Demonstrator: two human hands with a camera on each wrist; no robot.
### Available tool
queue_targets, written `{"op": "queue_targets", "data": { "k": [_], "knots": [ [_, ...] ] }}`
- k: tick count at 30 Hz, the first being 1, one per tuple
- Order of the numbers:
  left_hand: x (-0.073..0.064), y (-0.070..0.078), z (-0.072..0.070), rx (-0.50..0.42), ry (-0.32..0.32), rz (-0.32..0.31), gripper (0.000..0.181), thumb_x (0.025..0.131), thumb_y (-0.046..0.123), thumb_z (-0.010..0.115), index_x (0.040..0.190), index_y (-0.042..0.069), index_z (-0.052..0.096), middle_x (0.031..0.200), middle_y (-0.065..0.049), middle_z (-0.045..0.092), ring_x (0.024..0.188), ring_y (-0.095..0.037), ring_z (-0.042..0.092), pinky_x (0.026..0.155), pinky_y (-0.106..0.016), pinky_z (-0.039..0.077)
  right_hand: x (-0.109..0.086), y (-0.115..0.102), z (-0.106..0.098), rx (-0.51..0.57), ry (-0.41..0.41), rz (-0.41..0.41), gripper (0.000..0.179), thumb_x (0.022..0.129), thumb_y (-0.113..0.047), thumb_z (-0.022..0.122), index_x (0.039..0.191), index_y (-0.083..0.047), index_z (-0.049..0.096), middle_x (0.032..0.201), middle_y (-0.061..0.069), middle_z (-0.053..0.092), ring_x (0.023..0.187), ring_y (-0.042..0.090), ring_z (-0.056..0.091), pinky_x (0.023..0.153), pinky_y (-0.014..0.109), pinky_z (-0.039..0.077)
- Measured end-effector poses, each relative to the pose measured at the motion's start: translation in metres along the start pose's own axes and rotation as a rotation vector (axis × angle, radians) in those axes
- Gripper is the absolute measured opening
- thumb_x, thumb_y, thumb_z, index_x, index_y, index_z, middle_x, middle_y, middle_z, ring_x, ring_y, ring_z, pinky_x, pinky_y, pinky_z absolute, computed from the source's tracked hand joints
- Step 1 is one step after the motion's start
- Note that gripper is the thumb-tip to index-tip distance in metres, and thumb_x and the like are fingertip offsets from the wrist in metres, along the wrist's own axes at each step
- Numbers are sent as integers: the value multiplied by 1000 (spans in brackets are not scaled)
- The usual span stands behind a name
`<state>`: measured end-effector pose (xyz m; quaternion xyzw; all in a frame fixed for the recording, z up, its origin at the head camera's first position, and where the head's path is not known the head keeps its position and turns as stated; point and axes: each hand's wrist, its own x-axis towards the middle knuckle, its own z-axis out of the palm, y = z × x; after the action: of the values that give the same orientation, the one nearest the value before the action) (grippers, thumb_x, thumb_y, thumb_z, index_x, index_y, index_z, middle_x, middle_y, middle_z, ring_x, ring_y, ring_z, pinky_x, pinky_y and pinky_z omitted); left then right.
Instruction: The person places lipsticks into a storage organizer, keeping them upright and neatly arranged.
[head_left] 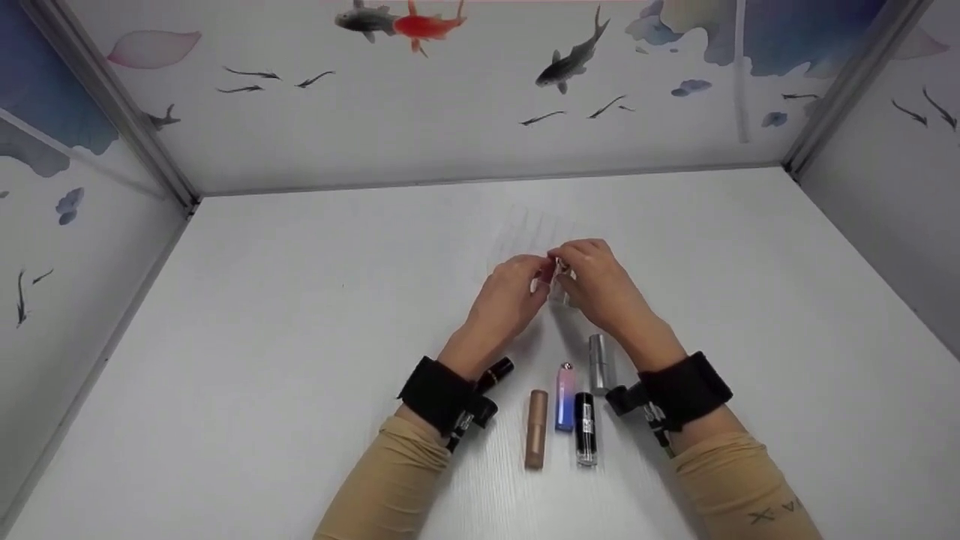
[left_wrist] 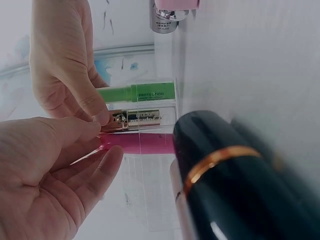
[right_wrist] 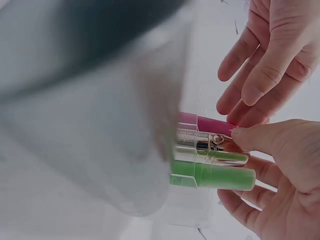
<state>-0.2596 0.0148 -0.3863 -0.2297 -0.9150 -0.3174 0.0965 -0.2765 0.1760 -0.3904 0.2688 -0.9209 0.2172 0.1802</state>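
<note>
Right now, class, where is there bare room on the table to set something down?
The white table is bare between left wall and left sleeve, and between right sleeve and right wall. Crowded: the near middle, where loose tubes lie, and the clear organizer, holding more tubes.

The holder [left_wrist: 152, 176] looks clear plastic, the gold tube [left_wrist: 144, 118] glossy metal.
</note>
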Motion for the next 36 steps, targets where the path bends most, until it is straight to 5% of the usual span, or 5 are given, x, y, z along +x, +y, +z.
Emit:
{"op": "queue_targets", "data": {
  "k": [6, 20, 26, 31, 36],
  "knots": [
    [-2, 1, 3, 4, -15, -23, 24, 91, 8, 58, 114, 7, 64, 113, -6, 67, 106, -18, 62, 90, -30, 50, -4, 0, -4, 13, -14, -25, 26, 85, 1, 63, 112, -1, 63, 109, 16, 65, 108, 36, 54, 94, 45, 45],
    [-7, 12, -8, 27, -2, -16, 24, 91, 12, 60, 115, 8, 62, 113, -6, 65, 107, -17, 60, 93, -30, 49, -12, -3, -40, 15, -131, 102, 38, 90, -14, 63, 126, -5, 55, 122, 16, 60, 117, 33, 52, 99, 48, 43],
    [-11, 23, -12, 85, -57, -11, 29, 92, 17, 59, 120, 10, 62, 115, -5, 66, 99, -16, 63, 86, -29, 51, -17, 3, -49, 16, -227, 128, 36, 89, -13, 64, 123, -3, 57, 114, 17, 65, 104, 31, 61, 90, 47, 49],
    [-16, 34, -13, 148, -123, 28, 24, 91, 27, 61, 110, 15, 67, 107, 0, 70, 97, -14, 64, 81, -29, 53, -23, 5, -58, 43, -375, 163, 42, 89, -12, 64, 128, -4, 48, 103, 16, 67, 87, 28, 64, 77, 43, 53],
    [-22, 47, -8, 221, -222, 52, 23, 88, 39, 63, 100, 20, 67, 97, 8, 69, 88, -8, 63, 71, -27, 52, -28, 4, -66, 57, -423, 191, 35, 88, -9, 65, 118, -3, 48, 99, 16, 67, 84, 28, 65, 74, 43, 52]
  ]
}}
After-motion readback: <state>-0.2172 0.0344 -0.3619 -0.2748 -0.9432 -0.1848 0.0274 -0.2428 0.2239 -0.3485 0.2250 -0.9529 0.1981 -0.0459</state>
